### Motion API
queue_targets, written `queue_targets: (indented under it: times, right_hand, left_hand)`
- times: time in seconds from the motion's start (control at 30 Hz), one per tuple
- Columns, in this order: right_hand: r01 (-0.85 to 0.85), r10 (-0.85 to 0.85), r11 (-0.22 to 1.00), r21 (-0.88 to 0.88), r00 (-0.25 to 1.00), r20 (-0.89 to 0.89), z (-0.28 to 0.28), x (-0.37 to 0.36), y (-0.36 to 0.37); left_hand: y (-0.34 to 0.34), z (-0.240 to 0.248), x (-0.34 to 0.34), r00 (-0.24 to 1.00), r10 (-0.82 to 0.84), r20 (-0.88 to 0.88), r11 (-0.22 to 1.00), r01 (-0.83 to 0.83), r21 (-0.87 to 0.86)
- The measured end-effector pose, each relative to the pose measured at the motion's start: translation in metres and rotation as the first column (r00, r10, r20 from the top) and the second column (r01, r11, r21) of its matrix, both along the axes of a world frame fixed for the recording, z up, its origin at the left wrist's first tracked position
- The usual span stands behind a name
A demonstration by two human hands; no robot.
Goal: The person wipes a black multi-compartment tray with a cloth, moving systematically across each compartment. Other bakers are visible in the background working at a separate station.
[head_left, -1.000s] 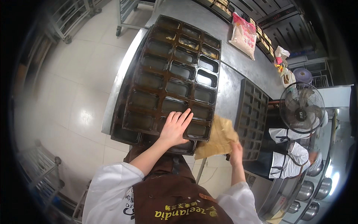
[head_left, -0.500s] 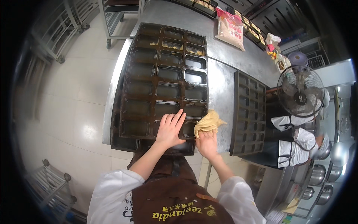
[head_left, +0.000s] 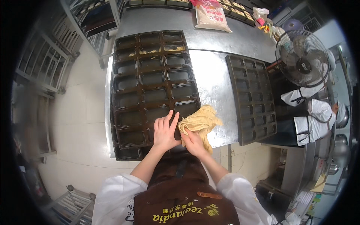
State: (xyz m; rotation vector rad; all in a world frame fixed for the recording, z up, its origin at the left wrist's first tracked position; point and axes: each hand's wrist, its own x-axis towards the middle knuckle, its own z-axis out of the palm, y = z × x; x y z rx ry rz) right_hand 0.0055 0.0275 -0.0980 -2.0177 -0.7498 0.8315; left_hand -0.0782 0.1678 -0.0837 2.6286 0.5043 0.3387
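A dark baking pan (head_left: 138, 92) with rows of rectangular wells lies in front of me on top of a second dark pan (head_left: 127, 154), whose edge sticks out below it. My left hand (head_left: 164, 132) rests on the near part of the upper pan, palm down with its fingers stretched out. In my right hand (head_left: 192, 143) a yellow cloth (head_left: 204, 122) is bunched over the pan's near right corner, hanging partly past the edge. Pale crumbs or residue lie in a far row of wells.
To the right, another dark pan (head_left: 252, 99) lies on the metal table (head_left: 212, 82). A bag of pale contents (head_left: 211, 17) stands at the back. A fan (head_left: 302, 62) is at right, near people in white sleeves. A wheeled rack (head_left: 95, 26) stands far left.
My right hand has moved left with the cloth, closer to my left hand. The left hand stays on the pan. The whole view has shifted and turned.
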Motion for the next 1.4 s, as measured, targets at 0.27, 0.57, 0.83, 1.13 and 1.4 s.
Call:
queue_targets:
  times: [0.27, 0.57, 0.83, 1.13, 1.4]
  right_hand:
    - [-0.197, 0.177, 0.979, 0.058, 0.950, 0.256, 0.002, 0.004, 0.002]
    - [-0.247, 0.259, 0.965, -0.084, 0.948, 0.185, 0.013, 0.017, 0.003]
    - [-0.271, 0.294, 0.954, -0.131, 0.931, 0.216, 0.008, 0.021, 0.007]
    - [0.083, -0.088, 0.996, 0.030, 0.898, 0.432, -0.008, -0.011, 0.024]
    - [-0.118, 0.144, 0.989, -0.083, 0.855, 0.499, 0.009, 0.009, 0.008]
  left_hand:
    - [-0.001, -0.004, 0.004, 0.999, -0.016, -0.047, 0.998, 0.019, 0.058]
    - [-0.001, 0.000, 0.004, 0.998, -0.023, -0.054, 0.999, 0.025, 0.026]
    - [0.001, -0.002, 0.008, 0.999, -0.034, -0.023, 0.998, 0.035, 0.045]
    - [-0.002, -0.005, 0.005, 0.999, -0.030, -0.014, 0.997, 0.031, 0.068]
    - [0.001, 0.002, 0.004, 0.998, -0.043, -0.036, 0.999, 0.043, 0.010]
